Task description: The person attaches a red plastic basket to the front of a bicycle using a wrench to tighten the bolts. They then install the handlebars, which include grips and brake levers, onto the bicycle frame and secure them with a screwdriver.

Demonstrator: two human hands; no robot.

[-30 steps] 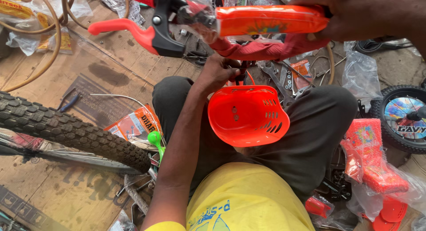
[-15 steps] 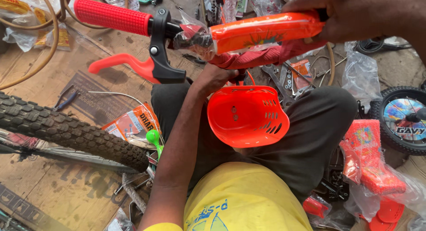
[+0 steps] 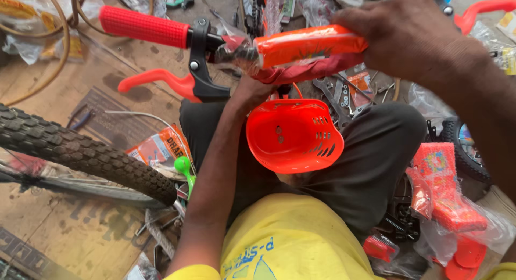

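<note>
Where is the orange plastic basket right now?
In the head view, the orange basket sits centre frame over the person's lap, just below the handlebar and beside the left hand.

Looks like a bike repair or assembly workshop, floor-level and pretty messy. There's a knobby tyre [image 3: 80,151] at the left, spanners [image 3: 336,94] scattered upper middle, bare wheel rims [image 3: 51,59] in the upper left, plastic-wrapped orange parts [image 3: 446,194] at lower right, and flattened cardboard [image 3: 64,231] covering the floor at lower left.
</note>
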